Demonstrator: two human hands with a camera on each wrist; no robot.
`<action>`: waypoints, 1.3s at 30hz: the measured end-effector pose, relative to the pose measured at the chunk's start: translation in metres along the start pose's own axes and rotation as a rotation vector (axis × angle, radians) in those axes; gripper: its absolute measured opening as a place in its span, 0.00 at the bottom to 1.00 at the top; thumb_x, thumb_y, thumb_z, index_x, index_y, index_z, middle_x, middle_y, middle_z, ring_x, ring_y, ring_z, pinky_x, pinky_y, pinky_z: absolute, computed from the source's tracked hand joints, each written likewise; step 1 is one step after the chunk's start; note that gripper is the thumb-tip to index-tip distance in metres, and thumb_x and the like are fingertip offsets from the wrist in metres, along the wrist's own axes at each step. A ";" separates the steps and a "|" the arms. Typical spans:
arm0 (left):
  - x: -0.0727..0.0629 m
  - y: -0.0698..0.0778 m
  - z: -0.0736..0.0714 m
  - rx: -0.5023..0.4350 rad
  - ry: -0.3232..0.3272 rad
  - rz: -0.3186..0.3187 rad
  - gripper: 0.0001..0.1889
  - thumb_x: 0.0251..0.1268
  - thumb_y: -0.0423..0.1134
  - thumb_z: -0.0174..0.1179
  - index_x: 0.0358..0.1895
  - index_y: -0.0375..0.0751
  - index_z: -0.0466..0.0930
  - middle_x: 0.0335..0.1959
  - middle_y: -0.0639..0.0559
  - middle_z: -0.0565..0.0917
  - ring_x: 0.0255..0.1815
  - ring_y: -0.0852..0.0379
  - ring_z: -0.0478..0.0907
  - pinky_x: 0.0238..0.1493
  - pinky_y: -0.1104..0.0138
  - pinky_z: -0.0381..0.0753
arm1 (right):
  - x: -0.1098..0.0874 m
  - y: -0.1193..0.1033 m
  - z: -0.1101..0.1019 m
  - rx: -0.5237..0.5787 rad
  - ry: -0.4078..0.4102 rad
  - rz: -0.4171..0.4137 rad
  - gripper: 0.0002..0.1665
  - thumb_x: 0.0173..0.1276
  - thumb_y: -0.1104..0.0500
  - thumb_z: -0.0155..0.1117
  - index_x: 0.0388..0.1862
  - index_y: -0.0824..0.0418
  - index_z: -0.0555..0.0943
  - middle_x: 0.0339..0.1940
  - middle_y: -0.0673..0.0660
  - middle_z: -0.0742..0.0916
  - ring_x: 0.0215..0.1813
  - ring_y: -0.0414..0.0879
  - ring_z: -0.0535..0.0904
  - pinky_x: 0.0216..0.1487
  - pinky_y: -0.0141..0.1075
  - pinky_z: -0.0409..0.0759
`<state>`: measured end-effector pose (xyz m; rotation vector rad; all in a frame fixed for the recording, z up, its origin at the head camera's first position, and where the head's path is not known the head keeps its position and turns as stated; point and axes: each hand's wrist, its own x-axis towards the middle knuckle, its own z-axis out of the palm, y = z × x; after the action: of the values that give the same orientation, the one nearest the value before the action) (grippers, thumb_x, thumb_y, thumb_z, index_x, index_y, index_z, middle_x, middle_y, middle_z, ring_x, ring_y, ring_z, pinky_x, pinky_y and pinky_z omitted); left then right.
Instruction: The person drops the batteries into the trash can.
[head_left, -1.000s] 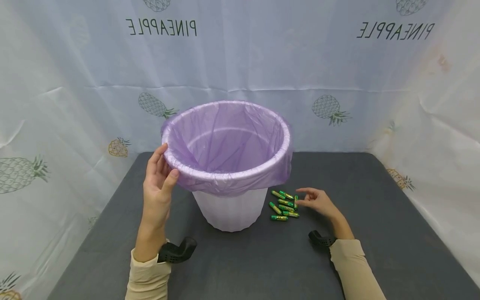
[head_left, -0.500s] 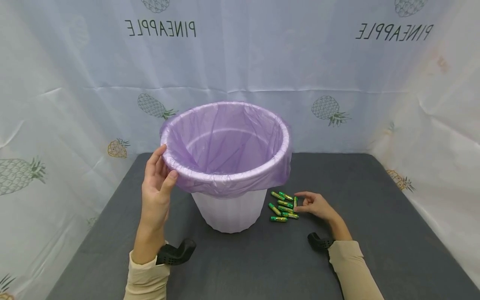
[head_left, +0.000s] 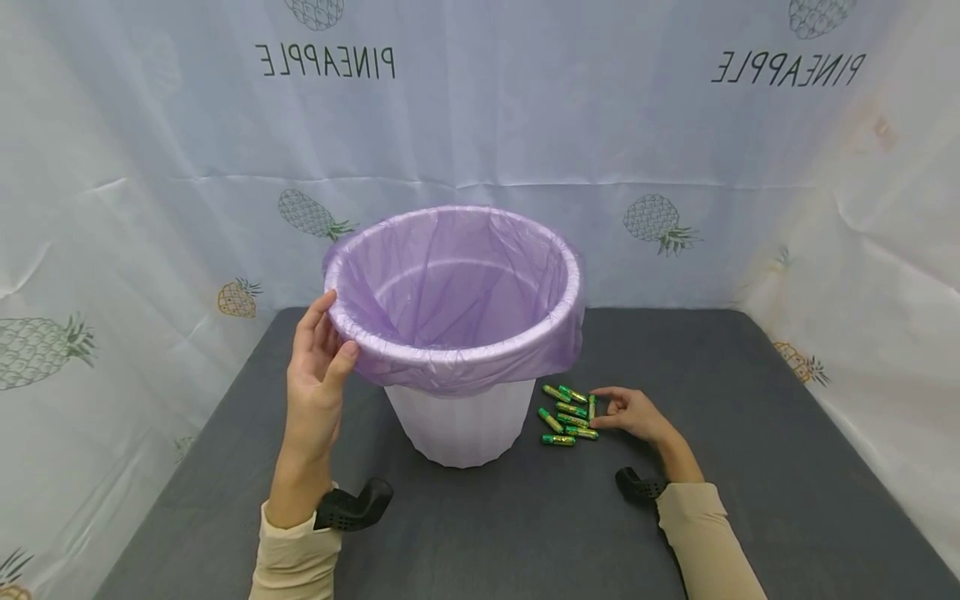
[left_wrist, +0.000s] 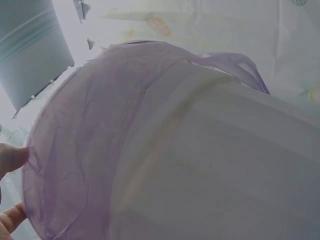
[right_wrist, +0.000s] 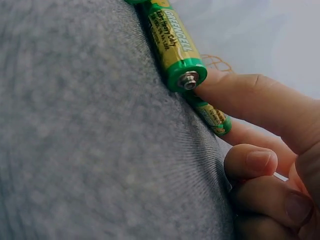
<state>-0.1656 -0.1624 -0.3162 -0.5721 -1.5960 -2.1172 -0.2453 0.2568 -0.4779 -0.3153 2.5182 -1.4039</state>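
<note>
My left hand (head_left: 315,383) holds the left side of the rim of a white trash bin (head_left: 461,425), its thumb and index finger at the edge. A purple bag (head_left: 465,367) lines the bin and folds over the rim; in the left wrist view, the thumb (left_wrist: 12,157) touches this purple film. To the bin's right, my right hand (head_left: 630,414) pinches one green-and-gold battery (head_left: 592,407) lengthwise between thumb and index finger, low at the table. The right wrist view shows this battery (right_wrist: 214,116) partly hidden behind a nearer battery (right_wrist: 172,45).
Several more green batteries (head_left: 572,410) lie in a loose cluster between bin and right hand. The dark grey cloth (head_left: 487,533) covers the table. Pineapple-print curtains (head_left: 525,125) close in the back and both sides. Black wrist cameras (head_left: 356,504) sit at both wrists.
My right hand has lowered slightly, and its thumb and index finger have come to the two ends of the rightmost battery. The left hand and bin stay in place.
</note>
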 end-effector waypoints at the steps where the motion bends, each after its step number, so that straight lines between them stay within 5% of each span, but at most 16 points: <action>1: 0.000 0.000 0.000 0.002 0.001 -0.003 0.31 0.66 0.24 0.46 0.72 0.42 0.55 0.69 0.51 0.65 0.65 0.62 0.68 0.63 0.76 0.69 | 0.000 0.000 0.000 0.004 0.002 0.004 0.38 0.55 0.61 0.73 0.62 0.73 0.71 0.17 0.44 0.73 0.18 0.33 0.62 0.25 0.28 0.65; 25: 0.000 -0.002 -0.001 -0.021 -0.030 0.037 0.29 0.67 0.23 0.45 0.71 0.42 0.57 0.70 0.50 0.65 0.67 0.61 0.66 0.65 0.76 0.68 | -0.006 -0.005 -0.003 -0.004 0.050 0.007 0.34 0.56 0.59 0.73 0.59 0.73 0.74 0.17 0.44 0.73 0.18 0.32 0.62 0.25 0.28 0.66; 39: -0.001 0.000 0.000 -0.027 -0.053 0.063 0.29 0.68 0.23 0.44 0.71 0.41 0.57 0.70 0.50 0.64 0.67 0.61 0.66 0.65 0.77 0.67 | -0.006 -0.034 -0.021 -0.029 0.051 -0.111 0.33 0.59 0.61 0.71 0.59 0.76 0.73 0.20 0.44 0.73 0.20 0.32 0.61 0.21 0.30 0.64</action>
<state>-0.1649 -0.1626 -0.3168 -0.6842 -1.5589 -2.0963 -0.2434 0.2580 -0.4370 -0.4362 2.6009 -1.4343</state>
